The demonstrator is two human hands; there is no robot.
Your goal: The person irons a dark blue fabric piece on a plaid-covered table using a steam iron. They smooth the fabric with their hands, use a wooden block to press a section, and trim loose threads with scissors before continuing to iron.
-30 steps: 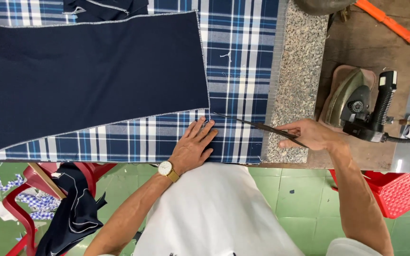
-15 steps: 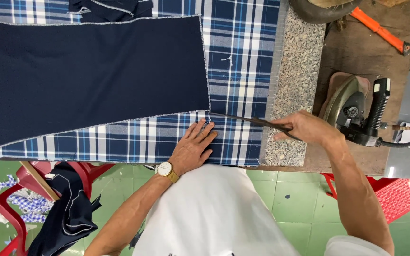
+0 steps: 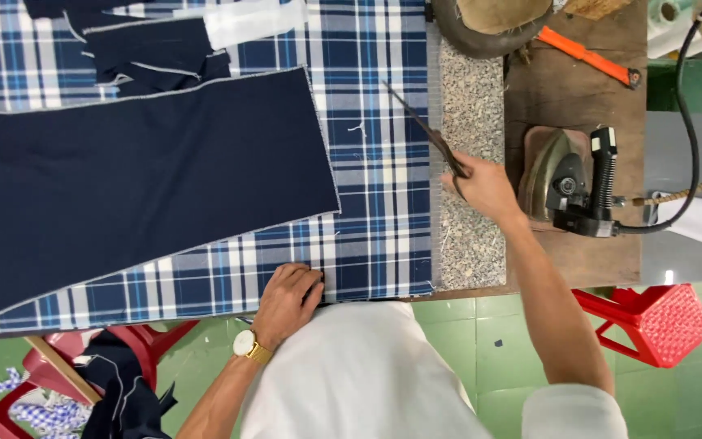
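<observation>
On the plaid table cover (image 3: 383, 236), the right hand (image 3: 481, 185) grips scissors (image 3: 428, 132), blades pointing up-left, away from the navy cloth's (image 3: 148, 179) edge. Nearer that cloth, the left hand (image 3: 286, 301) rests curled at the table's near edge, holding nothing.

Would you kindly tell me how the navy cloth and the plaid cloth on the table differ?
The navy cloth is plain and dark; the plaid cloth is checked in blue, white and navy. The navy cloth lies on top, while the plaid cloth lies beneath it and reaches the table's near edge. The left hand rests on the plaid cloth, not the navy one. Both lie flat.
</observation>
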